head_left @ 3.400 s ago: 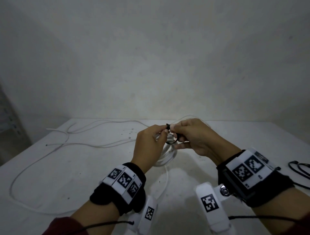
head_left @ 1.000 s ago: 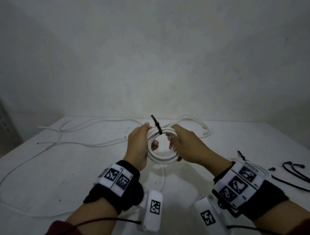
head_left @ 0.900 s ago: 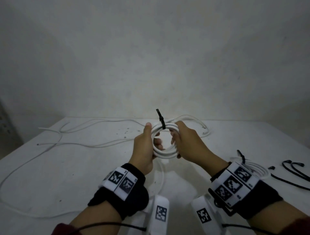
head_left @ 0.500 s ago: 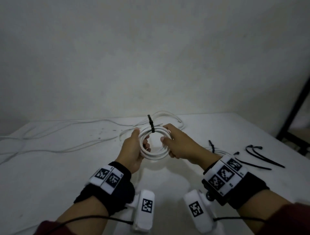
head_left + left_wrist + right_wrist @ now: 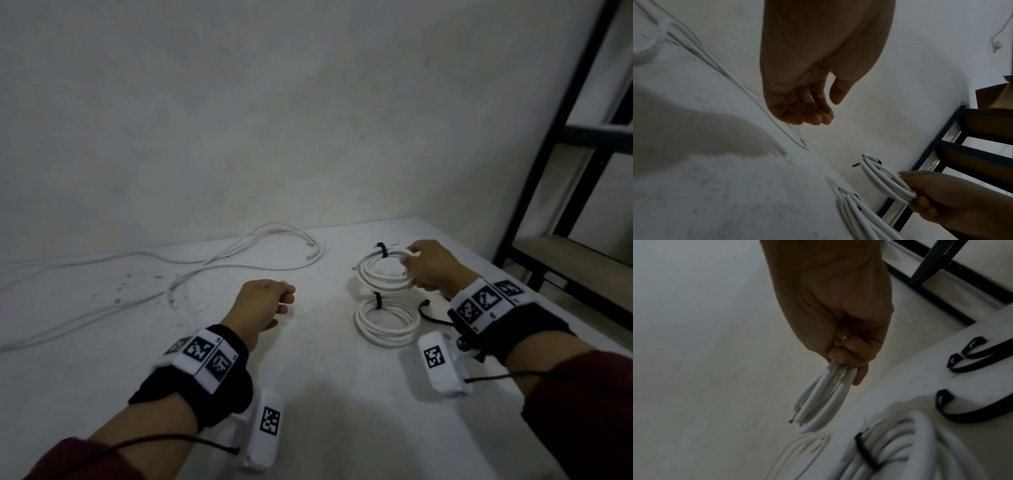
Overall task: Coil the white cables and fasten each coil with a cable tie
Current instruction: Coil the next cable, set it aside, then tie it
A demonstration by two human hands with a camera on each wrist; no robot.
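Note:
My right hand point(image 5: 411, 263) grips a white cable coil point(image 5: 376, 275) by its right side, low over the table. A black cable tie point(image 5: 381, 250) binds the coil at its far edge. In the right wrist view the right hand's fingers point(image 5: 846, 360) are curled round the coil's strands point(image 5: 824, 402). A second tied coil point(image 5: 387, 323) lies flat on the table just nearer to me, also in the right wrist view point(image 5: 900, 444). My left hand point(image 5: 282, 308) hovers left of both coils, fingers loosely curled point(image 5: 818, 116) and holding nothing.
Loose white cables point(image 5: 239, 260) trail across the table's point(image 5: 325, 394) back left. Spare black cable ties point(image 5: 972, 356) lie on the table under my right wrist. A black metal shelf rack point(image 5: 548, 171) stands beyond the table's right edge.
My left hand has let go of the tied coil and dropped back to the left. My right hand has carried the coil rightward, behind the other tied coil. The view swung right.

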